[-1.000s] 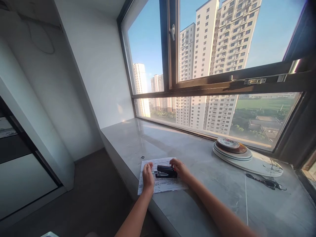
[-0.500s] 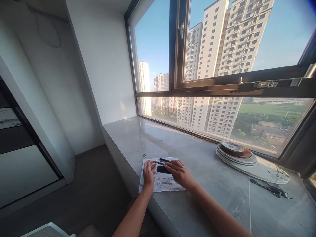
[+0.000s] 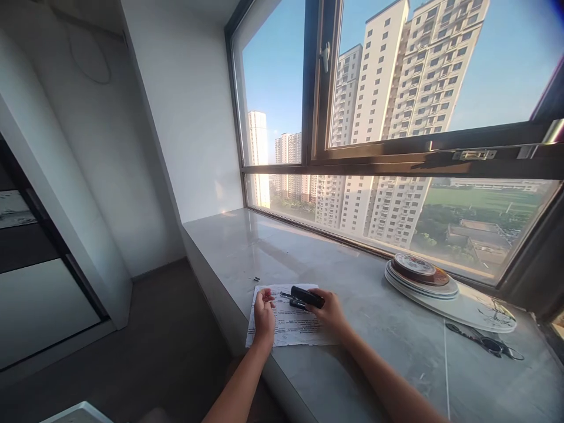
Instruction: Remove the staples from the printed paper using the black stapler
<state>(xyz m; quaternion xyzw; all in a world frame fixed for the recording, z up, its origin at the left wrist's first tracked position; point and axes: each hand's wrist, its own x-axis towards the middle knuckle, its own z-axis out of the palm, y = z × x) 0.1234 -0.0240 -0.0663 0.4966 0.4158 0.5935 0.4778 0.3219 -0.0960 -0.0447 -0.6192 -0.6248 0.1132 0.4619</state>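
A black stapler (image 3: 307, 296) is gripped in my right hand (image 3: 331, 311), above a printed sheet of paper (image 3: 288, 332). It is swung open, its parts spread apart and its free end pointing left. My left hand (image 3: 264, 314) is over the left part of the sheet, just left of the stapler and apart from it. The left fingers are loosely curled with a gap between them, and I make out nothing held there. Beyond the sheet's far left corner lie small dark pieces (image 3: 257, 279), too small to name.
The sheet rests on a grey stone windowsill (image 3: 352, 364). To the right stand stacked plates and round pieces (image 3: 423, 282) on a white oval board (image 3: 489, 314), with dark-handled scissors (image 3: 489, 343) in front. A large window (image 3: 326, 167) runs behind. The sill drops to a dark floor (image 3: 176, 341) at left.
My right hand has turned the stapler over, so its dark body now faces up and its end has come away from my left hand. The left fingers have curled in slightly.
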